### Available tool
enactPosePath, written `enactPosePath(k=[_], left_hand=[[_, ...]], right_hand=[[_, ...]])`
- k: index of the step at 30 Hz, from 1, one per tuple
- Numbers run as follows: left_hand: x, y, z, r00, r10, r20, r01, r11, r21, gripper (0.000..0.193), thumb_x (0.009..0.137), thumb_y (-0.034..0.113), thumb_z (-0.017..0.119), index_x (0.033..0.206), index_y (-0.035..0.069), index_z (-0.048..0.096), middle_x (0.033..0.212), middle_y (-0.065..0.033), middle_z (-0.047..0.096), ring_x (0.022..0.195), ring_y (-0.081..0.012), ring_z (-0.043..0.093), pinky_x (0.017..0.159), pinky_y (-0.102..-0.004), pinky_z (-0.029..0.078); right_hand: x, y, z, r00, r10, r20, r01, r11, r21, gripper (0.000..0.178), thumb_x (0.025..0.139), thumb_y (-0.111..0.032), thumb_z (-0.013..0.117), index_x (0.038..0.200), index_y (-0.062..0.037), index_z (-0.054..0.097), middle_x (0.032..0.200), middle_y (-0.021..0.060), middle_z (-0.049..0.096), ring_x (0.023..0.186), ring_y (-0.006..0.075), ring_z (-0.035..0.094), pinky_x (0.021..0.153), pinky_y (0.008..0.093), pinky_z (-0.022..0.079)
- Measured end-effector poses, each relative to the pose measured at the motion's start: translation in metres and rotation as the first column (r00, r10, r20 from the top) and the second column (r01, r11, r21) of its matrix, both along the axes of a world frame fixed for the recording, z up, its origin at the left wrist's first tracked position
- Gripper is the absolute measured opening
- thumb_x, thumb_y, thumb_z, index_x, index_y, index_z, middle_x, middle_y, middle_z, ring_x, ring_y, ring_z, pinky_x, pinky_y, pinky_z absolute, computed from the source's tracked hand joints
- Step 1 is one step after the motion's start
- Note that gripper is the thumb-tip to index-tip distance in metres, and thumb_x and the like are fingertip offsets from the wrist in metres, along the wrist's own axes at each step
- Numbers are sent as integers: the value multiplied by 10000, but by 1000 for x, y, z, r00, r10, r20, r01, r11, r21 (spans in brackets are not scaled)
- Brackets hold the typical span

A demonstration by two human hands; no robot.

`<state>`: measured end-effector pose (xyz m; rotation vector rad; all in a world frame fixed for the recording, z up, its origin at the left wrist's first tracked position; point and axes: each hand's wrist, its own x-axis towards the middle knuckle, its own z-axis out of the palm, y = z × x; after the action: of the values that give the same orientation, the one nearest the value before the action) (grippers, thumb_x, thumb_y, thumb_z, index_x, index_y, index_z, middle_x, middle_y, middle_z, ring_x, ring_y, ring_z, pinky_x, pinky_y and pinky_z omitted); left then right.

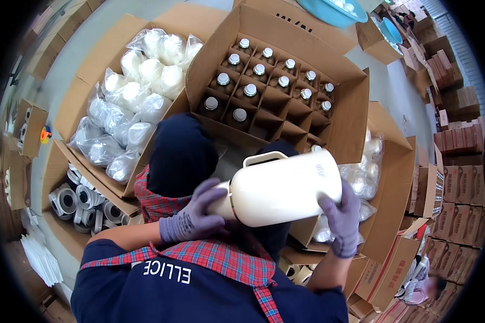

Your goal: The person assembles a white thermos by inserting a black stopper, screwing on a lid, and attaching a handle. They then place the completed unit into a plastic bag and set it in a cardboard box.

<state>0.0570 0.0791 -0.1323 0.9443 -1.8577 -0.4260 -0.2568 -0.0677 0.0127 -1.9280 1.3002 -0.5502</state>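
A cream-white vacuum jug [285, 185] with a loop handle lies sideways across my lap, its wide base toward the right. My left hand [196, 214], in a grey-purple knitted glove, is closed around the narrow top end. Gloved the same way, my right hand [342, 218] grips the wide base, thumb on the jug's side. Just beyond the jug stands an open cardboard box [353, 113] with cardboard dividers. Several upright bottles [249, 91] with white caps sit in its compartments; the near right corner is partly hidden by the jug.
To the left, a carton [99, 54] holds white parts in clear bags [134, 97]. Below it lie white and grey ring-shaped parts [86, 199]. Another carton [399, 177] with bagged white parts stands at right. A blue basin [328, 13] is at the back; stacked boxes [461, 185] line the right.
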Motion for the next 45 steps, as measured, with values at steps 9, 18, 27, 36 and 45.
enactPosePath(k=[9, 18, 27, 36, 45], left_hand=[[18, -82, 75, 862, 380, -335, -215, 874, 437, 374, 913, 107, 557, 1251, -53, 569, 1236, -174, 591, 1130, -308, 580, 1076, -477, 405], [39, -146, 41, 967, -182, -179, 242, 873, 423, 386, 929, 285, 531, 1015, -80, 621, 1144, -193, 628, 1104, -297, 573, 1076, -464, 390], [13, -139, 94, 872, 336, 356, -394, 913, 102, 497, 1082, 285, 330, 1436, -28, 483, 1419, -185, 537, 1312, -298, 514, 1096, -397, 417], [-12, -86, 161, 845, 392, 363, -411, 911, -26, 411, 1079, 180, 344, 1363, -23, 562, 1423, -141, 559, 1330, -273, 520, 1136, -380, 411], [-178, -40, 121, 547, -132, -827, 834, 174, 524, 1183, 720, 449, 858, 1589, 17, 181, 1526, -195, 420, 1391, -331, 445, 1181, -463, 310]], right_hand=[[156, -2, -19, 940, 315, 131, -161, 747, -645, 278, 775, -244, 647, 982, -60, 636, 1046, 109, 574, 985, 315, 598, 837, 410, 495], [-242, 247, -208, -40, -998, 58, 948, -56, -313, 210, 911, -87, 603, 1068, 21, 689, 937, 152, 713, 883, 264, 669, 849, 374, 531], [-366, 331, -393, 214, -853, -475, 950, 295, -101, 957, 655, -123, 718, 1534, -124, 337, 1514, 236, 412, 1420, 426, 364, 1158, 460, 358], [-368, 325, -361, 114, -713, -692, 961, 256, -105, 393, 766, -312, 807, 1051, -66, 698, 1091, 190, 666, 1052, 324, 632, 947, 436, 500], [-127, 174, -47, 759, -611, 225, 540, 396, -743, 496, 664, -150, 862, 1063, -12, 601, 1149, 195, 648, 1050, 366, 655, 923, 451, 532]])
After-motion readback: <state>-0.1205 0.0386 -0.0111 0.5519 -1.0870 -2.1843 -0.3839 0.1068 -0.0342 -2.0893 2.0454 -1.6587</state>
